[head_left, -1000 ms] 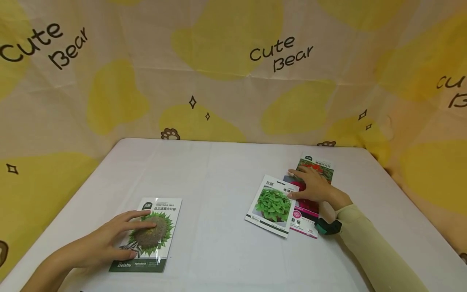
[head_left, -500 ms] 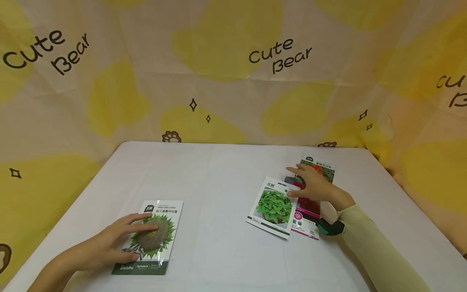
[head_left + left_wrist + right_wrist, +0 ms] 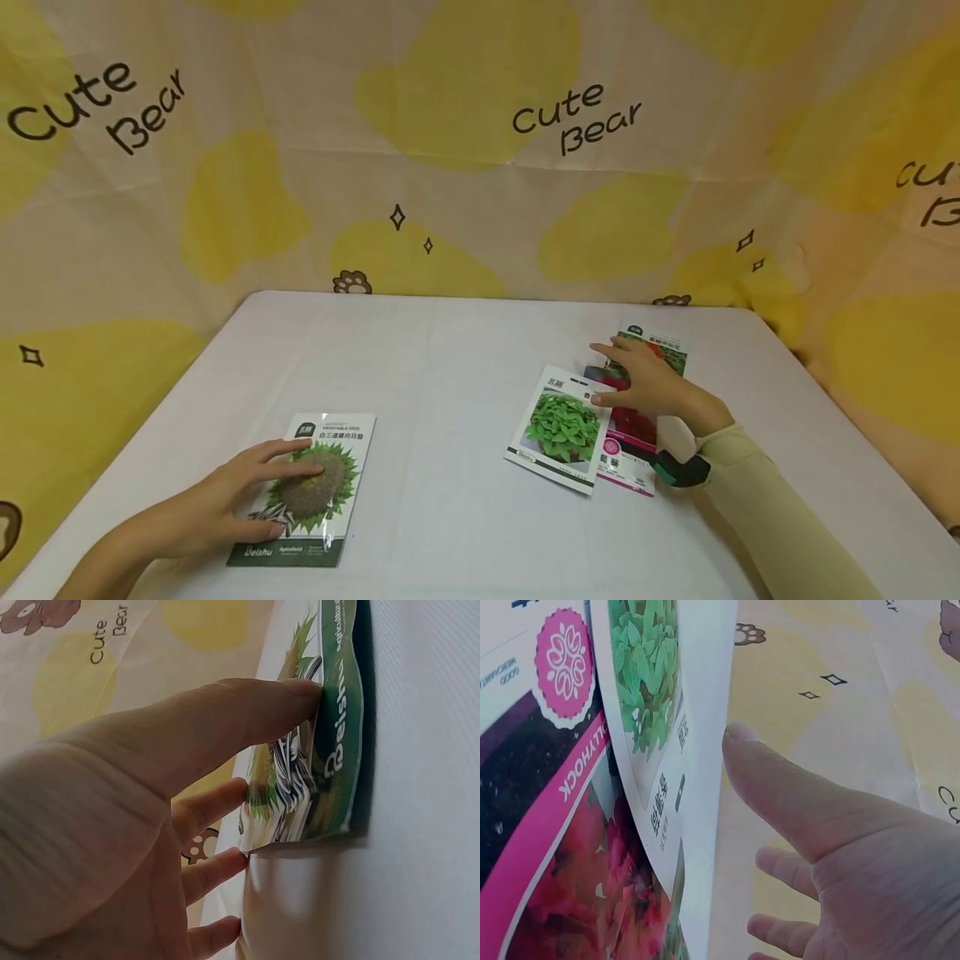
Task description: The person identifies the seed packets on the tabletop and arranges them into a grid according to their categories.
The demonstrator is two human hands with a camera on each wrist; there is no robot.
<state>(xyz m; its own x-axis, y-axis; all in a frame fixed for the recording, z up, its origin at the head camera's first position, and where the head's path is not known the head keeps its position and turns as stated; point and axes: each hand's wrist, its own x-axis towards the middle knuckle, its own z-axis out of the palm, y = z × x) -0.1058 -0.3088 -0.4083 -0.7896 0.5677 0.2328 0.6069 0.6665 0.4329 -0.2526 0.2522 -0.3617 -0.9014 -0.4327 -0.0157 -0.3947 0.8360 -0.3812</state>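
Note:
On the left, my left hand (image 3: 213, 504) rests on a sunflower seed packet (image 3: 339, 492), fingers spread over the picture. In the left wrist view the thumb lies on the packet (image 3: 341, 761) by its green bottom band. My right hand (image 3: 652, 379) lies over a loose group of seed packets, fingers extended. Its thumb is at the top right corner of a packet showing green leaves (image 3: 562, 427). That one overlaps a pink-banded hollyhock packet (image 3: 628, 467). Behind them, partly covered by the hand, is a packet with red flowers (image 3: 673, 360).
A white-covered table (image 3: 442, 500) carries all the packets, with a wide gap between left and right groups. A yellow patterned cloth (image 3: 465, 192) printed "Cute Bear" hangs behind the table and along its sides. A dark band (image 3: 681, 468) shows at the right wrist.
The head view has tilted very slightly. Both hands and the packets keep their places.

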